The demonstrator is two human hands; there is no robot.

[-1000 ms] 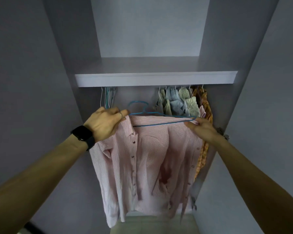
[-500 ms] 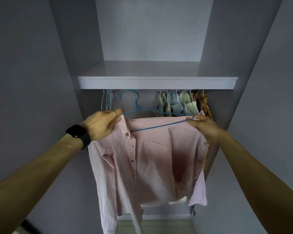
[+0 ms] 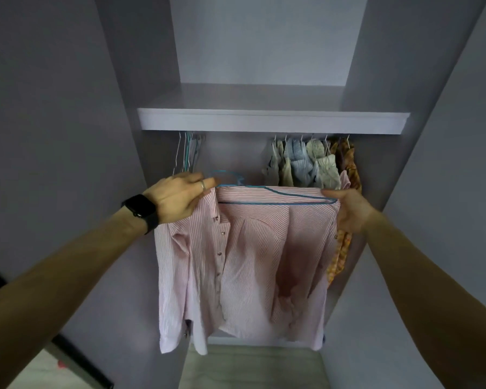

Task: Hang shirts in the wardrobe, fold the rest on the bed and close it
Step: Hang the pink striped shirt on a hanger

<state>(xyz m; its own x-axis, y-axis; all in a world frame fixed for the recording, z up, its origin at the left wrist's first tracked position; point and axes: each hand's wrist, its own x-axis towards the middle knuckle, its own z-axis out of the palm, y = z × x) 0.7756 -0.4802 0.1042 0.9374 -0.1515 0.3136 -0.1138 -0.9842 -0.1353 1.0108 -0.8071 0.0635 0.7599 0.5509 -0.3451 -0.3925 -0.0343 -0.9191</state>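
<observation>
Step in hand: hanging. Item: pink striped shirt (image 3: 250, 262) on blue wire hanger (image 3: 278, 196), held just below the wardrobe shelf (image 3: 272, 120), hook unhung. Grip: left hand (image 3: 177, 199) and right hand (image 3: 348, 209), fingers (image 3: 205, 184) clamped on the shoulders. Next, likely: raise, hook into the gap under the shelf, beside hung shirts (image 3: 306, 164).

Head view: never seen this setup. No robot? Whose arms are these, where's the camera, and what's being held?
There is no machine here. A person wears one wide-angle camera on the head, looking forward and down, so both arms are their own. They face an open wardrobe. The left hand, with a black watch on its wrist, and the right hand each grip a shoulder of a pink striped shirt. The shirt is draped on a blue wire hanger, which is not yet hung up. Under the shelf, several shirts hang at the right and empty hangers at the left.
</observation>
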